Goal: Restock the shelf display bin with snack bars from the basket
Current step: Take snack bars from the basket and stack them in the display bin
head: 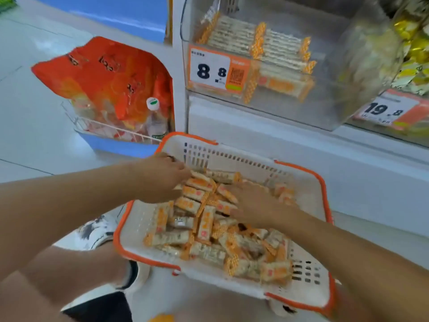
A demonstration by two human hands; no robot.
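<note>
We see a white basket with an orange rim on the floor, holding a loose heap of snack bars in white and orange wrappers. Both hands are down in it. The left hand reaches over the far left corner, fingers bent onto the bars at the top of the heap; we cannot tell whether it grips any. The right hand lies flat on the heap with fingers spread and straight, pressing on the bars, holding none.

Above, on the shelf, stands a clear bin with a price tag reading 8.8 on its front. Inside it, bars of the same kind lie in neat rows toward the back and left; the front right part is bare. A second clear bin to the right holds yellow-wrapped goods, with a 19.8 tag.

Left of the shelf, a wire rack holds orange bags and a bottle
</note>
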